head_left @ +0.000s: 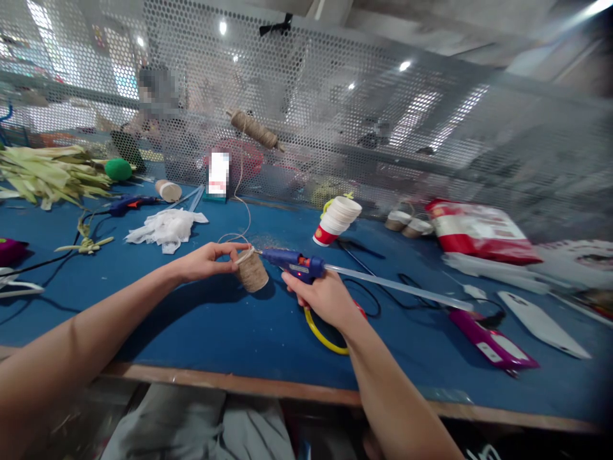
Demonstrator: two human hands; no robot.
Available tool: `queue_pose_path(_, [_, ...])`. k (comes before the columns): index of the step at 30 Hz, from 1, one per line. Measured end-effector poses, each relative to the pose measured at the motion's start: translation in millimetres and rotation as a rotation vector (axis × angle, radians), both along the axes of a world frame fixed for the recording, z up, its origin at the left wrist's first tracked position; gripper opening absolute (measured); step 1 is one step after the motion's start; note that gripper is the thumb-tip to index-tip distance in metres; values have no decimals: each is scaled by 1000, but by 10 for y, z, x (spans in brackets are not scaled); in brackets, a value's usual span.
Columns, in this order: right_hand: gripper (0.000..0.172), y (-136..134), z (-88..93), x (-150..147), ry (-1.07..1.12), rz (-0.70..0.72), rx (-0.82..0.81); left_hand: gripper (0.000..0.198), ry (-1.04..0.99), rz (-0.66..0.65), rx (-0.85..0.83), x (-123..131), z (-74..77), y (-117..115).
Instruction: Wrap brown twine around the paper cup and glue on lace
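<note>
My left hand (218, 259) grips a small paper cup (253, 271) wrapped in brown twine, tilted just above the blue table. From the cup's rim a loose twine strand (243, 198) runs up to a twine spool (253, 130) on the mesh panel. My right hand (328, 297) is closed around the handle of a blue glue gun (294, 263), its nozzle at the cup's rim. A long clear glue stick (397, 283) sticks out of the gun's back. Below my right hand lies a yellow ring-shaped handle (322, 335), partly hidden.
Stacked paper cups (338, 220) stand behind the glue gun. White crumpled cloth (167, 228), a second glue gun (131, 204) and corn husks (52, 172) lie left. On the right are a purple device (495, 342), a white phone (543, 324) and a red-white bag (483, 230). Perforated metal (316, 96) closes the back.
</note>
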State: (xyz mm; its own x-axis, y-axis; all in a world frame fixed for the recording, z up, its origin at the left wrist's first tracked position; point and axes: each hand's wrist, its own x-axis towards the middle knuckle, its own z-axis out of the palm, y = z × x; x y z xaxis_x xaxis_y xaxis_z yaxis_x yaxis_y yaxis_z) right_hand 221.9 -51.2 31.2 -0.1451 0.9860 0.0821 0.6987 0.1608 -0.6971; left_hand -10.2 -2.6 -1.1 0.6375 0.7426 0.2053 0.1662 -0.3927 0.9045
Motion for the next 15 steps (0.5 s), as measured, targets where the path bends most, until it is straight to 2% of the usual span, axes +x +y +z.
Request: queue_pose_path(15, [28, -34, 23, -6, 15, 36, -40, 18, -20, -32, -18, -5, -12, 12])
